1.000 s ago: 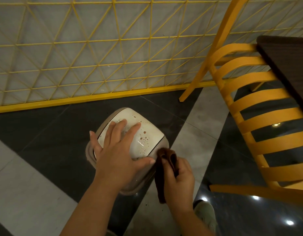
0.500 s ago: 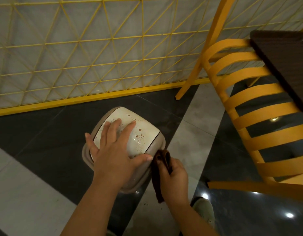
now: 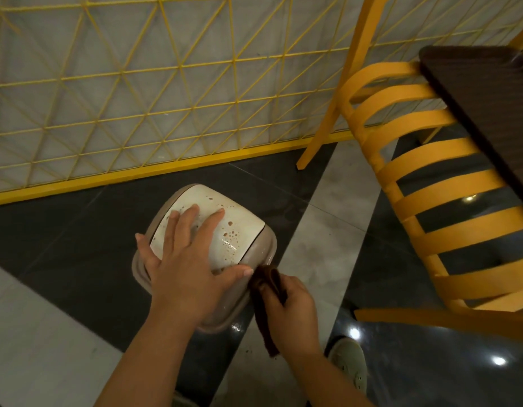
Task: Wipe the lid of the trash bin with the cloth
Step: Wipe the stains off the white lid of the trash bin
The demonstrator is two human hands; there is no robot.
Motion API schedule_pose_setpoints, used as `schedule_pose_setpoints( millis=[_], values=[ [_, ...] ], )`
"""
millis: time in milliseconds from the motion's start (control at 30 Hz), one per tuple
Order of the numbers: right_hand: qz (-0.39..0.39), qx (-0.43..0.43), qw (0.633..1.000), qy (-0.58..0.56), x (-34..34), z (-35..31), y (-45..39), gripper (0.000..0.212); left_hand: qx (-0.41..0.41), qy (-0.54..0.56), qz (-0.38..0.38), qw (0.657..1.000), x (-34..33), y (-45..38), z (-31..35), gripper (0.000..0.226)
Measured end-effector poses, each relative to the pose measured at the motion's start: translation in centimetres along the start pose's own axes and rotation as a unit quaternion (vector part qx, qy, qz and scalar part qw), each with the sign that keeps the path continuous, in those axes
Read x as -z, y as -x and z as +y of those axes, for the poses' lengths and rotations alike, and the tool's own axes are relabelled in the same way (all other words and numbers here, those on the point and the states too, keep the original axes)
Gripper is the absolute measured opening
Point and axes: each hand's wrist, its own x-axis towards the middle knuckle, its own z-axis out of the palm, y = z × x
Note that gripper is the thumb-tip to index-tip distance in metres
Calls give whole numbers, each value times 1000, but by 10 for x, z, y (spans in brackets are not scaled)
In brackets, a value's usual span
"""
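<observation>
A small beige trash bin [image 3: 263, 248] stands on the dark floor below me. Its cream lid [image 3: 239, 227] is speckled with brown spots on the right side. My left hand [image 3: 187, 259] lies flat on the lid with fingers spread, covering its near half. My right hand [image 3: 289, 309] is closed around a dark brown cloth [image 3: 266, 292], which touches the bin's near right corner beside my left thumb. A strip of the cloth hangs down below the hand.
A yellow wire-mesh partition [image 3: 166, 92] with a yellow base rail runs behind the bin. A yellow slatted chair [image 3: 430, 201] and a dark table edge [image 3: 477, 92] stand to the right. My shoe [image 3: 350, 365] is on the glossy floor below the right hand.
My right hand with the cloth has stayed at the bin's near right corner, shifting only slightly. The left hand remains pressed on the lid. The view has drifted a little.
</observation>
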Motion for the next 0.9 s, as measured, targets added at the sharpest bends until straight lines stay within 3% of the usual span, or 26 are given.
schedule_pose_setpoints(
  millis=[100, 167, 233, 367, 467, 667, 900],
  values=[
    [18, -75, 991, -111, 14, -11, -15, 6, -1, 7, -1, 1000, 0, 2, -1, 95],
    [62, -81, 983, -154, 22, -20, -30, 15, 0, 12, -1, 1000, 1, 3, 0, 95],
    [83, -66, 985, -139, 26, -30, -47, 21, 1, 17, 1, 1000, 1, 2, 0, 95],
    [69, -79, 990, -91, 15, -45, -70, 14, 4, 14, 0, 1000, 0, 1, 0, 95],
    [85, -90, 987, -103, 8, -33, -54, 10, 1, 15, 2, 1000, 0, 1, -1, 95],
    [35, -90, 987, -126, 5, -19, -9, 10, -5, 25, 1, 1000, -1, 2, -1, 95],
    [88, -109, 983, -115, 11, -34, -47, 7, -3, 27, -1, 1000, -2, 2, -1, 94]
  ],
)
